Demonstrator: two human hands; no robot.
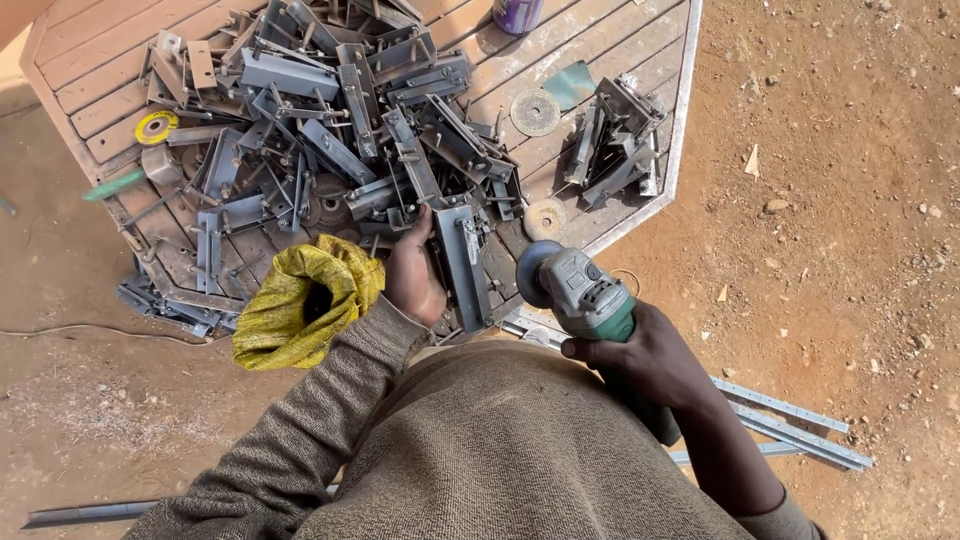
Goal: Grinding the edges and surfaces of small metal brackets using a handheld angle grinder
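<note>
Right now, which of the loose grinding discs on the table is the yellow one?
The yellow disc at the table's left edge, beside the metal pile; the other loose discs are grey or rusty.

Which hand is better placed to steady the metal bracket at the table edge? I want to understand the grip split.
Left: the left hand already rests on the bracket, while the right hand holds the angle grinder.

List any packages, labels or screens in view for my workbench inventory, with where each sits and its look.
Purple can: top edge of the wooden table, cylindrical, with a pale label band.
Yellow-labelled disc: table's left side, round, yellow face, dark rim.
No screens or signs.
</note>
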